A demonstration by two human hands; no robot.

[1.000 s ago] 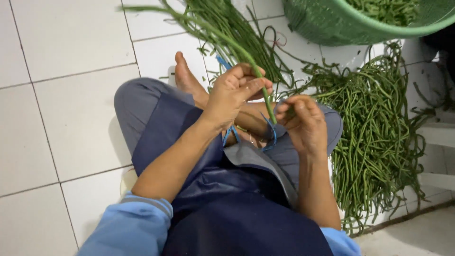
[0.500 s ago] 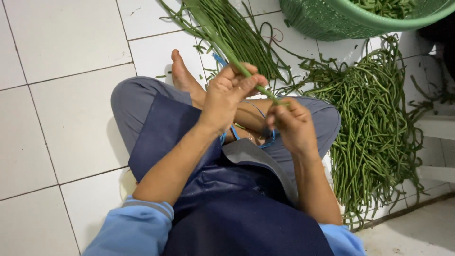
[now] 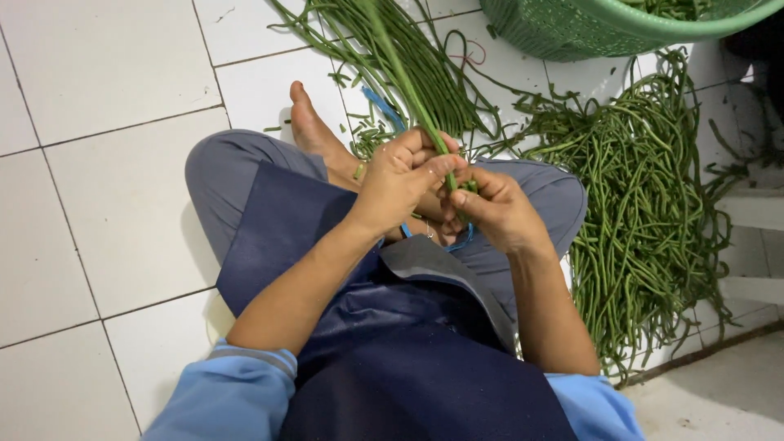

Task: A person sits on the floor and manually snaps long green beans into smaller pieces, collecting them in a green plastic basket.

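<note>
I sit cross-legged on a white tiled floor in a dark blue apron [image 3: 408,327]. My left hand [image 3: 400,180] pinches a few long green beans [image 3: 400,73] near their lower ends; the beans run up and away from me. My right hand [image 3: 494,208] meets the left hand, fingers closed on the same bean ends. A blue band [image 3: 465,241] shows under the hands, between my knees.
A big loose heap of long beans [image 3: 645,212] lies on the floor to my right. Another sheaf [image 3: 425,57] lies ahead by my bare foot [image 3: 314,135], with short cut bits around. A green plastic basket [image 3: 588,28] stands at the top right.
Both hands have come closer together over my lap, and the right hand has closed onto the bean ends held by the left. The view has shifted slightly.
</note>
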